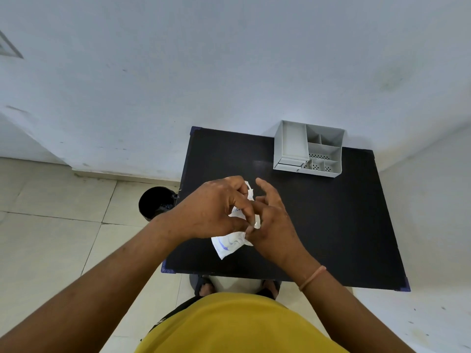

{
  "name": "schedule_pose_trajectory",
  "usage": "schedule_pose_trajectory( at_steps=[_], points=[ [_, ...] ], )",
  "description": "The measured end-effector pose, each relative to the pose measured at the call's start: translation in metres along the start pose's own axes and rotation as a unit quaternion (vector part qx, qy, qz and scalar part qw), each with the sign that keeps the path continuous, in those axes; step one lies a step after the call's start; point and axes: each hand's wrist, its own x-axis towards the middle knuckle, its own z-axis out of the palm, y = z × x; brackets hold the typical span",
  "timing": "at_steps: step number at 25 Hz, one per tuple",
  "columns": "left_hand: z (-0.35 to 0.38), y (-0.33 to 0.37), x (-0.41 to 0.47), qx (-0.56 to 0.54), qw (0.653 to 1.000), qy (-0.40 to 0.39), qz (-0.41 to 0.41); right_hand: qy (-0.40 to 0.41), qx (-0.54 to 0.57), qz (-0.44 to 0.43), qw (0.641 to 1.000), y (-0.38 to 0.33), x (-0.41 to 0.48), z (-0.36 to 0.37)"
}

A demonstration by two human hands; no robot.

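Observation:
A white paper packet (pixel 228 244) with blue print is held above the black table (pixel 331 220), between both hands. My left hand (pixel 216 207) curls its fingers round the packet's upper part, and a torn white strip (pixel 251 191) sticks up past its knuckles. My right hand (pixel 272 220) pinches the packet's right edge with thumb and a finger, while its other fingers stand spread. The middle of the packet is hidden behind my fingers.
A grey plastic organiser (pixel 309 149) with several compartments stands at the table's far right, by the wall. A black bin (pixel 156 202) sits on the tiled floor left of the table. My feet show under the near edge.

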Motion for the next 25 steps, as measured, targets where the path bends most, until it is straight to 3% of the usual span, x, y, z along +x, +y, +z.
schedule_pose_trajectory(
  at_steps=[3,7,9,12,13,15,16,18,19,20,21,24,25],
  points=[
    [-0.005,-0.002,-0.001,0.028,0.999,0.015,-0.015,-0.089,0.076,0.050,0.992,-0.002,0.007,0.000],
    [-0.004,-0.005,0.000,0.073,0.995,-0.063,-0.015,-0.211,-0.066,0.066,0.973,0.002,0.014,0.009],
    [-0.001,-0.009,-0.002,0.074,0.994,-0.077,-0.005,-0.195,-0.051,0.077,0.976,0.006,0.016,0.015],
    [-0.001,-0.022,-0.008,-0.039,0.996,0.053,-0.064,-0.098,0.094,0.141,0.981,0.015,0.009,0.010],
    [0.001,-0.029,-0.009,-0.113,0.979,0.118,-0.124,-0.072,0.161,0.165,0.970,0.020,0.006,0.007],
    [0.007,-0.047,-0.015,-0.268,0.899,0.194,-0.286,-0.037,0.312,0.193,0.930,0.027,0.000,0.000],
    [0.014,-0.060,-0.020,-0.364,0.846,0.177,-0.347,-0.024,0.375,0.199,0.905,0.029,-0.002,-0.002],
    [0.034,-0.086,-0.033,-0.571,0.721,0.072,-0.385,-0.022,0.448,0.207,0.870,0.034,-0.003,-0.004],
    [0.044,-0.093,-0.038,-0.636,0.672,0.030,-0.380,-0.031,0.454,0.215,0.864,0.037,-0.003,-0.003],
    [0.052,-0.097,-0.041,-0.667,0.643,0.021,-0.376,-0.046,0.449,0.230,0.862,0.039,-0.004,-0.001],
    [0.059,-0.100,-0.041,-0.673,0.637,0.033,-0.374,-0.064,0.443,0.252,0.858,0.040,-0.005,0.000],
    [0.070,-0.100,-0.034,-0.642,0.676,0.080,-0.353,-0.083,0.463,0.312,0.825,0.042,-0.008,0.003],
    [0.069,-0.100,-0.032,-0.631,0.686,0.081,-0.352,-0.072,0.458,0.306,0.832,0.043,-0.008,0.003]
  ],
)
